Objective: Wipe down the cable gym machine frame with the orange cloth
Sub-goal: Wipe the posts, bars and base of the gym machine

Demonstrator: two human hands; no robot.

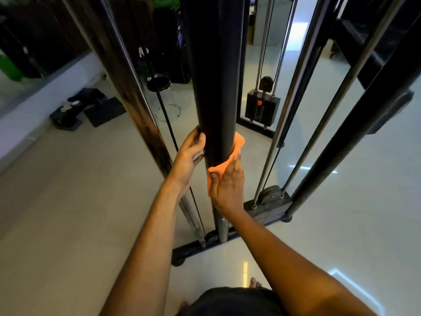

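Observation:
A thick black upright post (214, 87) of the cable machine frame stands straight in front of me. An orange cloth (237, 144) is wrapped around the post's right side at about mid height. My right hand (227, 188) presses the cloth against the post, fingers fairly straight, thumb on the cloth's lower corner. On the post's left side my left hand (189, 156) rests with the thumb and fingers touching the black surface. The fingertips of both hands are partly hidden behind the post.
The frame's base bar (193, 247) lies on the glossy pale floor. Chrome guide rods (271, 137) and cables run to the right, with a weight stack (262, 108) behind. Another slanted post (136, 106) stands left. Dark mats and clutter (86, 108) lie at the left wall.

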